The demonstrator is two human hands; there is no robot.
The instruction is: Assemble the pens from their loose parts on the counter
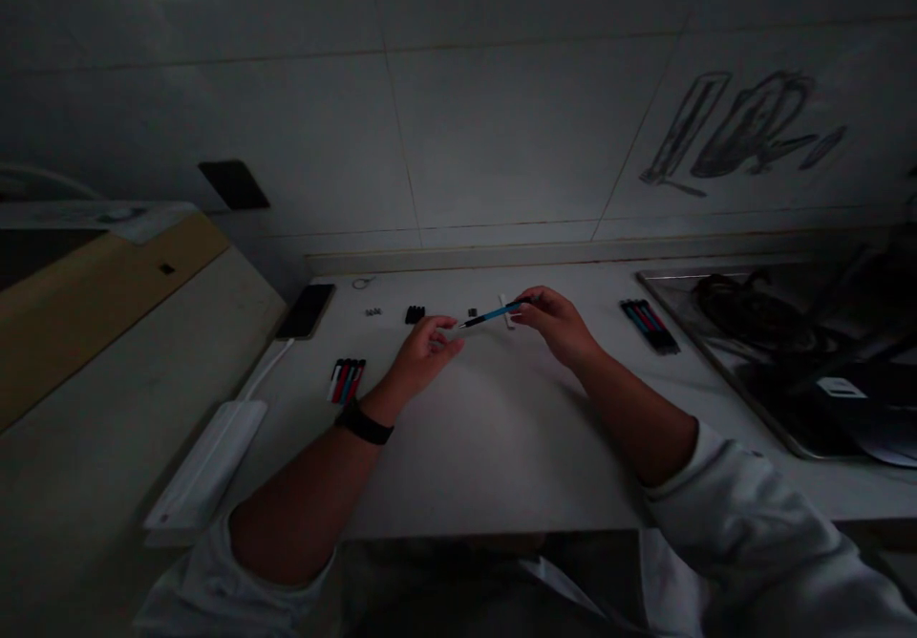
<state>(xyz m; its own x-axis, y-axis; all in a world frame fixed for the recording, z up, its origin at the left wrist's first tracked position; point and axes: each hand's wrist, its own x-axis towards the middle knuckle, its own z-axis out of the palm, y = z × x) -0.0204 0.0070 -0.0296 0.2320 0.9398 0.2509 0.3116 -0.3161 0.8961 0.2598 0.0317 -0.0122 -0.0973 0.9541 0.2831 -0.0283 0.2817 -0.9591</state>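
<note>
My right hand (555,321) pinches the back end of a blue pen (487,315) and holds it level above the white counter (494,437), dark tip pointing left. My left hand (428,347) hovers just left of that tip, fingers curled toward it; whether they hold a small part I cannot make out. A black band sits on my left wrist. A small white piece (508,313) lies on the counter under the pen.
A bundle of red and blue pens (347,380) lies at the left, another pen bundle (649,323) at the right. Small dark parts (415,314) lie by the wall. A phone (307,310), a white power bank (207,466) and a stove (788,351) flank the work area.
</note>
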